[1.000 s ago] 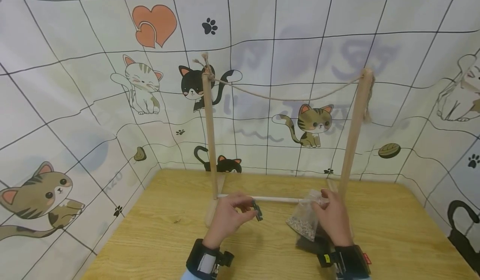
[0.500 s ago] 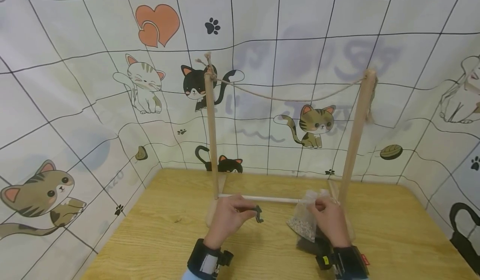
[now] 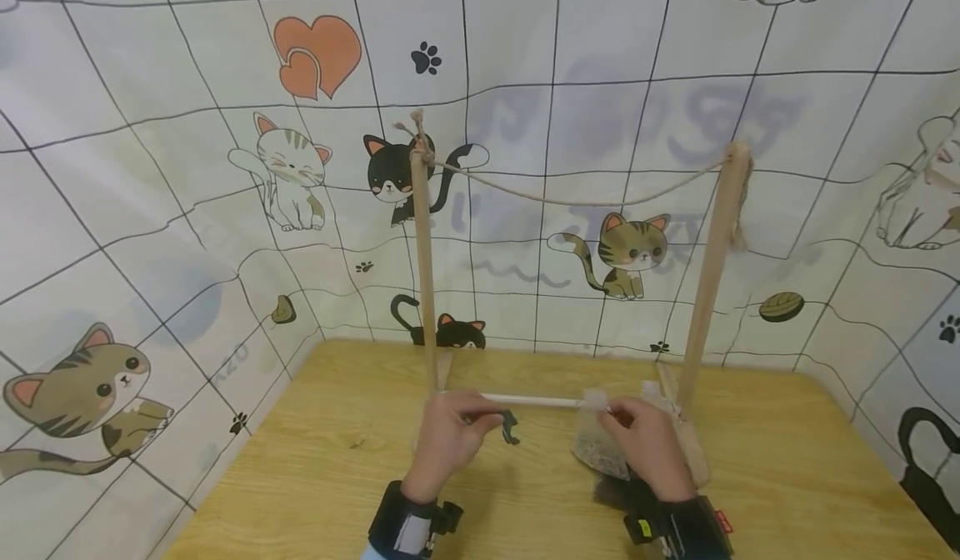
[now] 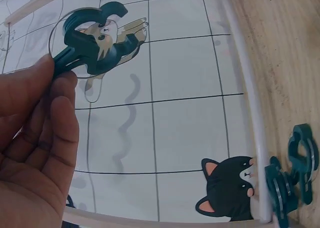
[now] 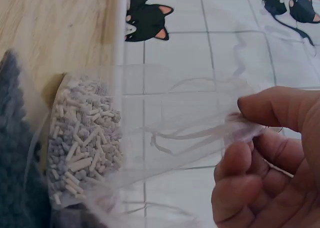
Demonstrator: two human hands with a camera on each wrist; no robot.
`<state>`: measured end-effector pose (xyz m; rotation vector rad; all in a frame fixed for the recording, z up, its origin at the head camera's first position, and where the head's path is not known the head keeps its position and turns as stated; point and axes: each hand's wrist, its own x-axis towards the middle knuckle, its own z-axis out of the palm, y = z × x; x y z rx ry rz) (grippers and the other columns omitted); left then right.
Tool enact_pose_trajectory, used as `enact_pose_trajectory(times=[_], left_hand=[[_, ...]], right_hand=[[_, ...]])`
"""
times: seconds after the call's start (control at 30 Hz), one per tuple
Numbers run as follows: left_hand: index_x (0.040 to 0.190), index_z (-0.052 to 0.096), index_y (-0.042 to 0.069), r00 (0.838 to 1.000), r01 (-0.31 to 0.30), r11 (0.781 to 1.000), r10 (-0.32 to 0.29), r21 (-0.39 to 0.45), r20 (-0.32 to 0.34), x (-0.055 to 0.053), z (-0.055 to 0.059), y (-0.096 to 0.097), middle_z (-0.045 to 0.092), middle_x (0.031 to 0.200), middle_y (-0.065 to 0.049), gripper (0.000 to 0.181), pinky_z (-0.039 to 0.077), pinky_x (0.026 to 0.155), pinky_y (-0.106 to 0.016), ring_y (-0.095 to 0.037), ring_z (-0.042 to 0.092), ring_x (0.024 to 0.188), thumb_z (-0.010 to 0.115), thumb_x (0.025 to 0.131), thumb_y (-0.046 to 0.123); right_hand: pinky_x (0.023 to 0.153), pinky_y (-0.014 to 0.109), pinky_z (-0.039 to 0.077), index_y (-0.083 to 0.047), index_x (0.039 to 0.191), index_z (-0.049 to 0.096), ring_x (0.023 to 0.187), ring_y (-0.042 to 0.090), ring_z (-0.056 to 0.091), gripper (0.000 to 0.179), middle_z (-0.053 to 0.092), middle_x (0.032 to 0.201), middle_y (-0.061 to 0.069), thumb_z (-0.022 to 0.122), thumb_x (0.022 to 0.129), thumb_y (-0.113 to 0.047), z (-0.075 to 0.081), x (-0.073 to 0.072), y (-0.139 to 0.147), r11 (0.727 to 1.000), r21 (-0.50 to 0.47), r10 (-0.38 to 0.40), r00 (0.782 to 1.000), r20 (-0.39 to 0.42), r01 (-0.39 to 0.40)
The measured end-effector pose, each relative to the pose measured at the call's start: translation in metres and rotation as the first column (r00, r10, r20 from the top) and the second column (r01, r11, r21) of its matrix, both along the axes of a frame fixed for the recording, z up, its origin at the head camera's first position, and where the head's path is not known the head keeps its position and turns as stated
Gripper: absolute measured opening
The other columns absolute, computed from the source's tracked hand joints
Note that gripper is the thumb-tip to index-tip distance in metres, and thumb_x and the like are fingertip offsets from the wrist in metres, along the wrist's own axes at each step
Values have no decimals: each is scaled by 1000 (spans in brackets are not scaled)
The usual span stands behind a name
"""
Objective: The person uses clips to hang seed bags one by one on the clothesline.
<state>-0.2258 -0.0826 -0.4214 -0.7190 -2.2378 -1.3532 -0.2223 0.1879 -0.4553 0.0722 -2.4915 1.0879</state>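
A green clip (image 4: 84,46), probably light, stiff plastic, is pinched at its narrow end by the left hand (image 3: 450,437). A sheer bag (image 5: 134,119) of pellets (image 5: 87,145), likely soft and best gripped at its top, is pinched there by the right hand (image 3: 651,445), before a wooden frame (image 3: 424,268).

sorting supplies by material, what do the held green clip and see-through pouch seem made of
Green clip: likely moulded plastic, smooth with a soft sheen, judging by its even colour and rounded edges. Pouch: probably thin synthetic mesh, sheer; the patterned backdrop shows through.
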Motion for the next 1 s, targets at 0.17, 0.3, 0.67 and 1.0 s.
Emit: enact_pose_trajectory(times=[0.17, 0.3, 0.67, 1.0], left_hand=[[80, 73, 14, 997, -1, 1000, 1, 6, -82, 3, 13, -10, 70, 77, 4, 7, 47, 51, -22, -4, 58, 61, 71, 76, 9], [81, 73, 11, 985, -7, 999, 0, -40, -171, 0, 32, -16, 69, 77, 3, 6, 47, 53, -20, -3, 59, 64, 71, 77, 8], [79, 73, 5, 915, 0, 989, -59, -146, -400, -20, 119, -28, 67, 72, -3, 6, 45, 54, -14, -8, 59, 60, 71, 74, 2], [81, 73, 6, 876, -92, 973, -21, -210, -482, -39, 207, -34, 68, 74, -4, 6, 47, 57, -19, -10, 61, 63, 70, 77, 5]], right_hand=[[60, 25, 45, -19, 83, 68, 66, 5, 54, 10, 64, 75, -7, 68, 83, -29, 3, 3, -11, 999, -7, 44, 998, -33, -44], [60, 25, 45, -20, 88, 68, 67, 4, 55, 13, 64, 77, -8, 65, 85, -32, 10, 1, -18, 996, -36, 81, 994, -78, -84], [49, 30, 47, -10, 89, 67, 55, 22, 55, 8, 60, 66, 9, 64, 86, -17, 84, 2, -42, 924, -200, 302, 943, -138, -325], [58, 40, 52, -4, 87, 65, 59, 30, 58, 10, 61, 69, 19, 62, 87, -14, 143, -19, -57, 855, -248, 423, 889, -176, -456]])
